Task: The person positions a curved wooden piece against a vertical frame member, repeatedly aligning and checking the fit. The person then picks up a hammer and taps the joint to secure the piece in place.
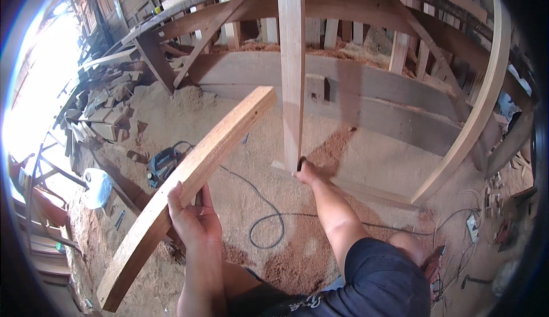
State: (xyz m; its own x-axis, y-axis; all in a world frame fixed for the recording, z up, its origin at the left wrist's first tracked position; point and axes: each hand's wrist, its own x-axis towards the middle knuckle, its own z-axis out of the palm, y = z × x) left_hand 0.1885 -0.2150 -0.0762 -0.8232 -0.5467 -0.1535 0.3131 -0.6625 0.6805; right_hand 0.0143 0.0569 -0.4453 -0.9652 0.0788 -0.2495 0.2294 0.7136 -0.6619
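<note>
My left hand (pixel 194 217) is closed around a squared wooden beam (pixel 197 168), which slants from the lower left up toward the middle. The beam is raised off the floor. With my right arm stretched forward, my right hand (pixel 307 172) grips the foot of a pale upright wooden post (pixel 291 76). Some of its fingers are hidden at the post, and a small dark patch shows beside them. That post meets a bottom rail (pixel 372 191) lying on the floor. At the rail's right end rises another pale post (pixel 480 111), bent in the picture by the lens.
A blue and dark power tool (pixel 164 165) sits on the sandy floor left of the beam. A black cable (pixel 280 225) loops across the sawdust (pixel 297 260). Wood offcuts (pixel 106 111) are heaped at the left. Behind stand grey boards (pixel 240 68) and a braced wooden frame (pixel 246 8).
</note>
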